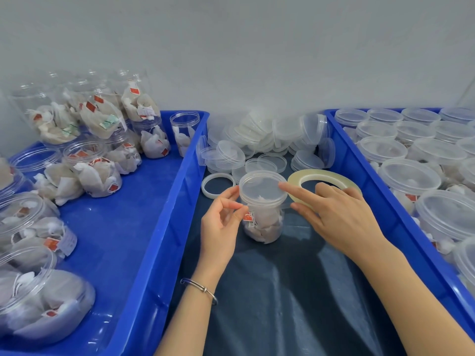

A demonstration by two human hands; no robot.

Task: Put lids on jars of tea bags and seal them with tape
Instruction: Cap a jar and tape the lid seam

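A clear jar of tea bags [262, 224] stands upright on the dark cloth between two blue crates, with a clear lid [261, 187] sitting on it. My left hand [221, 227] is at the jar's left side; its thumb and forefinger pinch what looks like the end of clear tape just under the lid's rim. My right hand [339, 214] grips a yellowish tape roll [323, 176] to the right of the jar, and its forefinger reaches out and touches the lid's right edge. The tape strip itself is too transparent to make out.
A white ring [218, 185] lies behind the jar, beside a pile of loose lids [270, 140]. The left blue crate [154, 201] holds several open jars of tea bags. The right blue crate [370, 176] holds several lidded jars. Dark cloth [282, 291] covers the near table.
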